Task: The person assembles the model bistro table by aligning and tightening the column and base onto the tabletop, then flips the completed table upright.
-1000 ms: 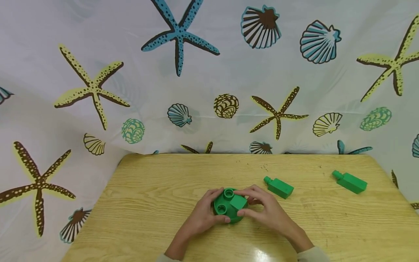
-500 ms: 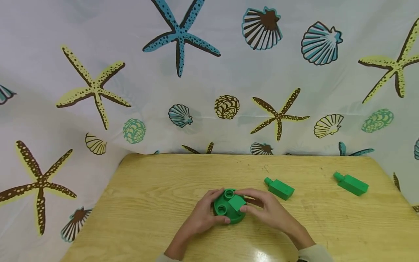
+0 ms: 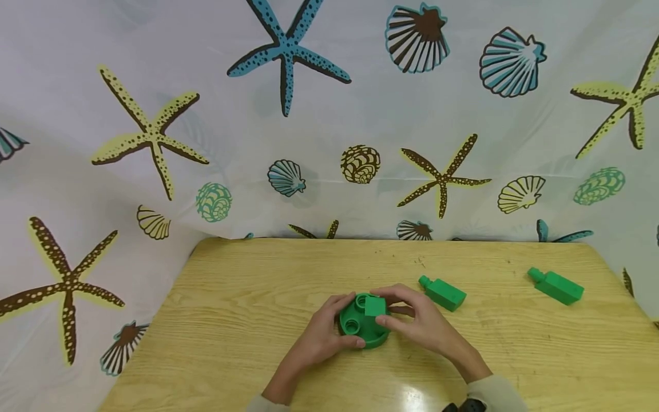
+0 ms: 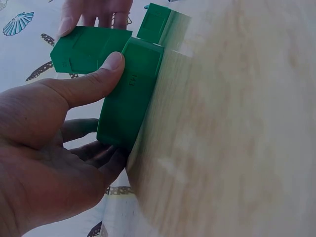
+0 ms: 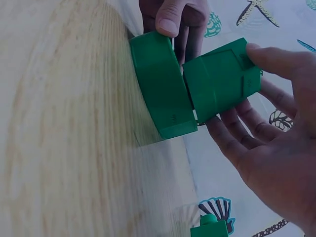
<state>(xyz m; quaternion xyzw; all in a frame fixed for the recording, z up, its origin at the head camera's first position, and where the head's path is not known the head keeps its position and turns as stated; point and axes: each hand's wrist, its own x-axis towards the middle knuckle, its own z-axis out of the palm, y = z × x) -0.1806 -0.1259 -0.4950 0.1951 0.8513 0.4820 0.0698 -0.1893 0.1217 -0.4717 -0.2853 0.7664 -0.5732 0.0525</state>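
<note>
Plainly, cloth (image 3: pixel 242 137): white, printed with starfish and shells in blue, yellow, brown and green; it is seen behind the surface (image 3: pixel 247 297) and along both sides.
Surface: pale wood, its grain clearly shown.
Right grip (image 3: pixel 423 319): the held block (image 3: pixel 374 306) is pinched between thumb and fingers, over the right part of the base (image 3: pixel 369 333).
Left grip (image 3: pixel 324 332): the base is clasped from the left, the thumb laid on the near rim and the fingers curled round the far side.
Base: green and round; it is rested flat on the surface, between both grips.
Held block: green; it is tilted against the base's top, one square end turned up. Whether it is seated cannot be told.
Outer block (image 3: pixel 558 286): green; it is laid on its side near the surface's right edge, neck pointed left and away.
Inner block (image 3: pixel 445 294): green; it is laid likewise, near the right grip.
Rings (image 3: pixel 352 327): two are shown on the base's top, the farther one partly covered by the held block.
</note>
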